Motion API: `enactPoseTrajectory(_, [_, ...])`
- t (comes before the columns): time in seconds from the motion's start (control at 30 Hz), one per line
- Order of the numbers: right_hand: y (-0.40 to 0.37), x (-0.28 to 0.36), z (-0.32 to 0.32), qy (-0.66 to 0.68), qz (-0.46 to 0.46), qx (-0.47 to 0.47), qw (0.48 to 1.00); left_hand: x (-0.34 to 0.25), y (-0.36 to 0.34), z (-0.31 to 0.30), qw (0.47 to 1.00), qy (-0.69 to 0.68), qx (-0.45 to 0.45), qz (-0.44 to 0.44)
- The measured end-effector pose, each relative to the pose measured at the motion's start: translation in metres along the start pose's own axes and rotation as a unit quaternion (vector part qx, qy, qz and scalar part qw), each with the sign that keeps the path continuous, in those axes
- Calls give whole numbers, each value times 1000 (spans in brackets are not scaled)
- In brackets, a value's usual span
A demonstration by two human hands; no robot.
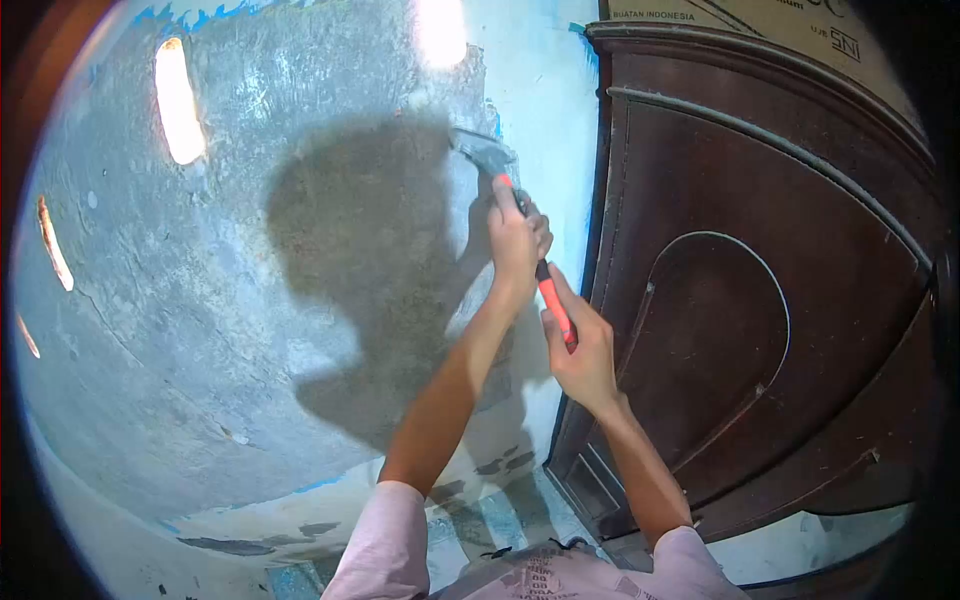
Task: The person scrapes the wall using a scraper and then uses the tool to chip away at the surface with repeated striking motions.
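Observation:
A scraper (484,152) with a broad metal head and a red and black handle is held up against the wall, its blade at the grey bare patch near the edge of the pale paint. My left hand (515,238) is wrapped round the upper handle, just below the metal head. Lower down, my right hand (584,352) grips the red end of the handle. The grey wall surface (230,270) looks rough, with strips of blue paint along its borders. Shadows of my head and arms fall across it.
A dark brown wooden panel (720,300) with curved mouldings stands close on the right, beside my right arm. A cardboard box (730,22) shows above it. Pale painted wall (550,110) lies between the grey patch and the panel. Bright light patches fall on the upper left wall.

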State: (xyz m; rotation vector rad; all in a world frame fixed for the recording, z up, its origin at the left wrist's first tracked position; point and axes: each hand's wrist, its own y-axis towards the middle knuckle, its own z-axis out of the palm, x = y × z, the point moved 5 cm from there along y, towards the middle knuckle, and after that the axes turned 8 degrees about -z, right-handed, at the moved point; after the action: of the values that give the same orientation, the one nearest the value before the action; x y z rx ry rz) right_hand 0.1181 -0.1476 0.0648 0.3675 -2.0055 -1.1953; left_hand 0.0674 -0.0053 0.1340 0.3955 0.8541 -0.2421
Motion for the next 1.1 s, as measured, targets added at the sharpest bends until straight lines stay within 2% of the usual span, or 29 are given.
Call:
enactPoseTrajectory(0.1, [11, 10, -8, 44, 50, -12, 998, -10, 4, 9, 999, 30, 5, 10])
enactPoseTrajectory(0.17, [5, 8, -8, 32, 46, -1, 998, -3, 4, 2, 1000, 8, 9, 8])
enactPoseTrajectory(0.3, [-11, -9, 4, 27, -2, 4, 1000, 10, -3, -11, 1000, -7, 5, -6])
enactPoseTrajectory(0.37, [6, -1, 3, 24, -46, -30, 998, -8, 3, 1, 999, 28, 21, 31])
enactPoseTrajectory(0.4, [13, 3, -2, 24, 10, -3, 1000, -13, 6, 7, 999, 26, 16, 36])
enactPoseTrajectory(0.5, [14, 7, -7, 18, -11, -7, 1000, -16, 5, 11, 999, 31, -18, 29])
enactPoseTrajectory(0.57, [2, -2, -3, -3, -29, 0, 1000, -3, 7, -4, 999, 35, 18, 11])
enactPoseTrajectory(0.63, [-8, -9, 2, 14, 3, 4, 1000, 5, 3, -9, 999, 38, 13, 16])
enactPoseTrajectory(0.7, [2, -7, 3, 18, -24, -11, 999, -2, 11, -3, 999, 40, 21, 15])
enactPoseTrajectory(0.77, [11, 1, -2, 60, -5, -42, 997, -10, 11, 8, 998, 51, 7, 20])
enactPoseTrajectory(0.8, [12, 6, -8, 55, 50, -4, 997, -13, 9, 11, 998, 63, -11, 18])
enactPoseTrajectory(0.83, [10, 3, -8, 57, 53, -2, 997, -9, 10, 7, 998, 64, -14, 15])
enactPoseTrajectory(0.9, [2, -3, -5, 33, -7, 0, 999, 1, 8, -4, 999, 33, 5, 14])
enactPoseTrajectory(1.03, [-2, -11, 3, 15, 14, 20, 1000, 1, 7, -6, 998, 64, -7, 10])
enactPoseTrajectory(1.1, [11, -3, 2, 30, -15, -5, 999, -9, 8, 3, 997, 80, -11, 20])
